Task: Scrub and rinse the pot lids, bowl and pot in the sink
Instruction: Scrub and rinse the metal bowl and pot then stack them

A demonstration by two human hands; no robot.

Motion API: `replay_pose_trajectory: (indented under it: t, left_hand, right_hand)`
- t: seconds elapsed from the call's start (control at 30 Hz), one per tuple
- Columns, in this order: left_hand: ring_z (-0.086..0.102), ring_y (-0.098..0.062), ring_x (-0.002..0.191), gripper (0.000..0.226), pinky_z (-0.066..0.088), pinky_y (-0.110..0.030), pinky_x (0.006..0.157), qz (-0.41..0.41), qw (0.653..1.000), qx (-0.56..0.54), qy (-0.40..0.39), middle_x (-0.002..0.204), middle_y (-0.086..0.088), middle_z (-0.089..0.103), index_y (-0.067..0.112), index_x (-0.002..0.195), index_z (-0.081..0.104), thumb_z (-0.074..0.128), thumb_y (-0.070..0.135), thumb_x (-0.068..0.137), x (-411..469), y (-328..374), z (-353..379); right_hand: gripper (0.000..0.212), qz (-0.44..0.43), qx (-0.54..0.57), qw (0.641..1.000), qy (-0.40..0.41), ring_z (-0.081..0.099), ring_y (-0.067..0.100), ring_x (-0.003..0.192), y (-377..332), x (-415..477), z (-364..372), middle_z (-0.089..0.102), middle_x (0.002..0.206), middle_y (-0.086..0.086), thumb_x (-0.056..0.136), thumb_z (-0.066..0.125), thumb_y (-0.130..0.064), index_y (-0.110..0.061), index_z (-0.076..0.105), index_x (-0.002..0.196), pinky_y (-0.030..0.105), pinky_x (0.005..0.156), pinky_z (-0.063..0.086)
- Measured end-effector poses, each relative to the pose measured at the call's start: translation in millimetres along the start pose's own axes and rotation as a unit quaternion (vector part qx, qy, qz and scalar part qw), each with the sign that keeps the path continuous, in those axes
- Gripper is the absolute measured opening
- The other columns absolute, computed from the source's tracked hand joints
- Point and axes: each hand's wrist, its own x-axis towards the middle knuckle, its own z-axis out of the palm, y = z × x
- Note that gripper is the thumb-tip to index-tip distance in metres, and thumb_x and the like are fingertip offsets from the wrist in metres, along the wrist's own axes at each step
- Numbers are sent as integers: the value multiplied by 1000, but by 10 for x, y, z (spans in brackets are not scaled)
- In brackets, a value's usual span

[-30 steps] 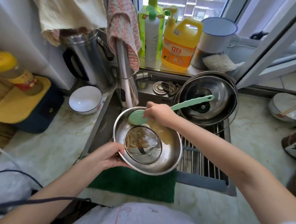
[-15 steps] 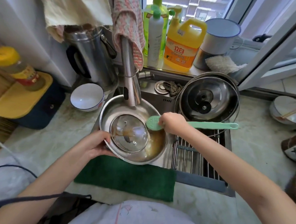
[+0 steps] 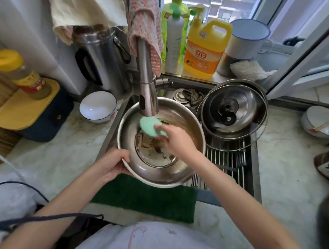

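Little of the washing looks finished, judging by the soil on show. At the centre of the frame the steel bowl (image 3: pixel 131 127) is held tilted over the sink (image 3: pixel 252 164), and the left hand (image 3: pixel 112 164) grips its near-left rim, fingers curled underneath. A small glass lid (image 3: pixel 153 157) lies in the bottom of the bowl, smeared with brown residue, with brownish water pooled beside it. The right hand (image 3: pixel 176 141) is closed on a green scrub brush (image 3: pixel 149 126) just behind its head. The head sits directly below the spout of the faucet (image 3: pixel 147 86) and just above the lid. I judge the step in hand to be scrubbing that lid and the bowl, with their rinse yet to come.

Right of centre, a large steel lid (image 3: pixel 242 101) with a black knob rests on what seems to be the pot (image 3: pixel 265 109), set over a wire rack (image 3: pixel 224 160). Both would come after the bowl.

Around these are a white bowl (image 3: pixel 98 107) on the counter left of the sink, a yellow detergent jug (image 3: pixel 205 51) on the sill at upper centre, a steel kettle (image 3: pixel 102 62) at upper left, and a green mat (image 3: pixel 144 196) along the near edge. The faucet hangs low into the bowl and is likely to crowd the brush strokes, and a pink cloth (image 3: pixel 144 30) draped over it dangles close behind
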Motion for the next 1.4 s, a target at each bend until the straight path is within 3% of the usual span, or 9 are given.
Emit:
replay_pose_trajectory:
  t: [0.13, 0.27, 0.43, 0.6, 0.8, 0.9, 1.07, 1.27, 1.4]
  left_hand:
    - [66, -24, 55, 46, 55, -35, 45, -35, 999, -31, -27, 69, -16, 68, -7, 88, 60, 42, 1, 46, 16, -104, 38]
    - [65, -25, 59, 45, 54, -35, 47, -25, 999, -28, -29, 75, -18, 65, -7, 89, 60, 44, 2, 48, 39, -119, 67]
    - [66, -26, 64, 42, 56, -37, 48, -11, 999, -45, -27, 80, -19, 67, -6, 95, 59, 45, -1, 55, 15, -124, 40]
    - [63, -30, 75, 31, 56, -36, 48, 10, 997, -68, -20, 83, -17, 66, -3, 98, 57, 37, -8, 74, -7, -116, -17]
    - [68, -24, 59, 42, 54, -34, 45, 24, 997, -56, -43, 70, -13, 70, -3, 97, 58, 47, -4, 57, -54, -98, -10]
    - [68, -23, 59, 34, 55, -34, 45, 32, 997, -55, -43, 68, -12, 70, -3, 94, 58, 45, -4, 62, -55, -103, 25]
    - [64, -28, 70, 32, 55, -38, 45, 39, 993, -112, 11, 71, -11, 68, 3, 94, 57, 34, -10, 77, 13, -168, 56]
    - [69, -22, 61, 72, 55, -38, 46, 97, 992, -64, 41, 91, -14, 64, 8, 128, 43, 46, -3, 57, 31, -201, 56]
    - [65, -28, 71, 75, 56, -40, 47, 113, 990, -72, 50, 97, -13, 62, 15, 131, 41, 46, -7, 60, 80, -183, 80]
  right_hand:
    - [38, -60, -78, 988, -123, 60, 21, 88, -77, -3, -91, 65, 113, -2, 92, 56, -28, -42, 55, 127, 31, 63, 45]
    - [41, 7, -145, 989, -8, 63, 27, 91, 116, 61, -209, 64, 114, 1, 94, 50, -27, -36, 50, 133, 33, 68, 47]
    - [41, -102, -84, 982, -134, 62, 20, 86, -51, -213, -133, 64, 113, -5, 92, 55, -25, -40, 52, 130, 35, 66, 52]
    - [45, -2, -182, 983, -16, 65, 24, 91, 245, -170, -275, 63, 116, -2, 94, 53, -27, -37, 45, 137, 36, 72, 53]
    - [40, -108, -115, 979, -129, 65, 19, 86, 17, -261, -168, 63, 120, -5, 96, 51, -31, -40, 47, 135, 36, 71, 55]
    - [43, -28, -188, 982, -26, 66, 26, 85, 128, -114, -215, 62, 119, -3, 99, 45, -32, -39, 40, 141, 35, 67, 52]
    - [53, 97, -267, 956, -76, 62, 32, 97, 103, -188, -273, 59, 114, 5, 95, 43, -13, -28, 34, 145, 34, 64, 41]
    - [40, 76, -145, 952, -258, 61, 23, 103, 36, -361, -355, 61, 125, 3, 91, 56, -21, -34, 56, 128, 36, 82, 53]
    - [38, 79, -33, 960, -267, 59, 22, 104, -37, -433, -259, 57, 133, 1, 92, 60, -24, -33, 56, 129, 36, 83, 53]
